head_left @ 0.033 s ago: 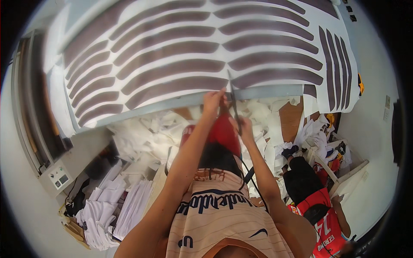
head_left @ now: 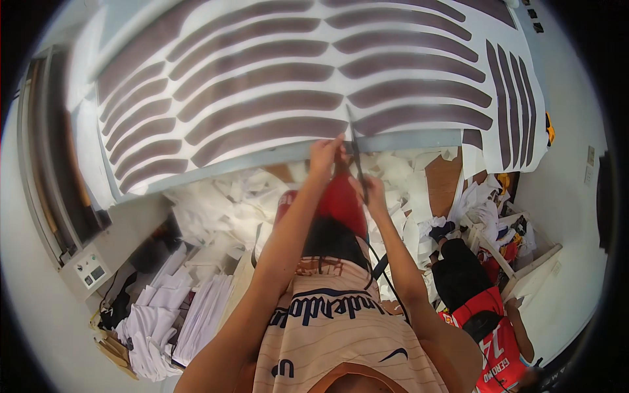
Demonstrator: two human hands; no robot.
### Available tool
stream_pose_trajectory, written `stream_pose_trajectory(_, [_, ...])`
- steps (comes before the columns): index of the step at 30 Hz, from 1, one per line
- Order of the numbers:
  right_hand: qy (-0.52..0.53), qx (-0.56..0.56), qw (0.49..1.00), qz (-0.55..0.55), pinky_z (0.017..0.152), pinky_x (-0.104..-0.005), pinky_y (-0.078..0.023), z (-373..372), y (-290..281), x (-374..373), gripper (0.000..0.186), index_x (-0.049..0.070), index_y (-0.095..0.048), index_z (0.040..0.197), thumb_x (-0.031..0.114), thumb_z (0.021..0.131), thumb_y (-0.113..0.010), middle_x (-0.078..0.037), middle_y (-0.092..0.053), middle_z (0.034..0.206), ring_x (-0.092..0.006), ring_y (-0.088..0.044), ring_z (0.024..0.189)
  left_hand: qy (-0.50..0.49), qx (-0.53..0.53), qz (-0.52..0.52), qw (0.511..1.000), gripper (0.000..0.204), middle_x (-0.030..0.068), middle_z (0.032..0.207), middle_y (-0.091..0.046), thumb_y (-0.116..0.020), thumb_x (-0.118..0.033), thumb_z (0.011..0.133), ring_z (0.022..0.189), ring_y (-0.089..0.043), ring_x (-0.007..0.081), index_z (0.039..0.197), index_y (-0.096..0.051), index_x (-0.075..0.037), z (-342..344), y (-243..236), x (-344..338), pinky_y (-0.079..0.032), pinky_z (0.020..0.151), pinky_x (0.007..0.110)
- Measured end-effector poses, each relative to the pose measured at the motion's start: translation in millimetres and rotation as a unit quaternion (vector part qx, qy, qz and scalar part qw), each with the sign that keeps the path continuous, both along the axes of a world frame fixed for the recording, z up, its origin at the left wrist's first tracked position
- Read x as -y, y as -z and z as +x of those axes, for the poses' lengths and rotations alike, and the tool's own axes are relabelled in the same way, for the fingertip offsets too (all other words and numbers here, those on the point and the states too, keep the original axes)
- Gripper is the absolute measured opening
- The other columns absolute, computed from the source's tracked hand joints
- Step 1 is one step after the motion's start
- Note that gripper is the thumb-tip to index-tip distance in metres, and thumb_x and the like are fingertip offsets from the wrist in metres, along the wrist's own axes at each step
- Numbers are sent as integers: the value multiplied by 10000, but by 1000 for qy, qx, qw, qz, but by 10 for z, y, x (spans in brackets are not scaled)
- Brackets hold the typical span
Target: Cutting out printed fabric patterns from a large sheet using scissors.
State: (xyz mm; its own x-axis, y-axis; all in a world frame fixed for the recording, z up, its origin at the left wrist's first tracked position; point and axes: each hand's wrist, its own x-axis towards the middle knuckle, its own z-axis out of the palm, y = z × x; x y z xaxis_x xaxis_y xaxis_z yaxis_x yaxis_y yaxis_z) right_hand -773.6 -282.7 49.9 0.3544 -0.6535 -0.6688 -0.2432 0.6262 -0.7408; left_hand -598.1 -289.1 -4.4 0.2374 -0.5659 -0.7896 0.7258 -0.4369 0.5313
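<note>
A wide white sheet (head_left: 472,157) printed with rows of curved dark brown strips (head_left: 270,136) covers the table in front of me. My right hand (head_left: 373,195) is closed around the handles of a pair of scissors (head_left: 357,156). Their blades point away from me, at the near edge of the sheet, in the white gap between two columns of strips. Just left of the blades, my left hand (head_left: 325,157) pinches the sheet's near edge. Its thumb and fingertips are close to the scissors.
White scraps (head_left: 223,213) lie heaped below the table edge. Folded white cloth (head_left: 154,324) is stacked at lower left, near a machine with a control panel (head_left: 92,270). At lower right, a person in a red jersey (head_left: 501,344) is beside a wooden-framed bin (head_left: 531,252) of fabric.
</note>
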Motion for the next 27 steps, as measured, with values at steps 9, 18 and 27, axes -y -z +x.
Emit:
stream_pose_trajectory(9, [74,60,994,58,351,-219,-351,250,72,275,291,43,-604,764,220,854,-816,31,-531,581,-51,-453,401,5,2,-4,1000,313,54,638,-620,-740,-254,915,526,-580,143,713,-621,-47,66,-10,29,-451,515,272])
stream_pose_trajectory(18, [26,3,999,18,359,-225,-328,448,126,508,334,46,-608,722,272,857,-814,26,-527,556,-50,-448,401,-25,-26,0,999,276,49,649,-621,-722,-226,930,537,-568,135,738,-627,-52,88,-44,58,-424,513,264])
stream_pose_trajectory(27, [-41,-28,999,-2,368,-228,-322,465,196,949,371,54,-614,738,339,835,-831,29,-504,519,-61,-450,392,-9,-32,-6,999,235,31,655,-626,-730,-231,924,538,-564,110,789,-642,-60,106,-5,57,-374,477,236])
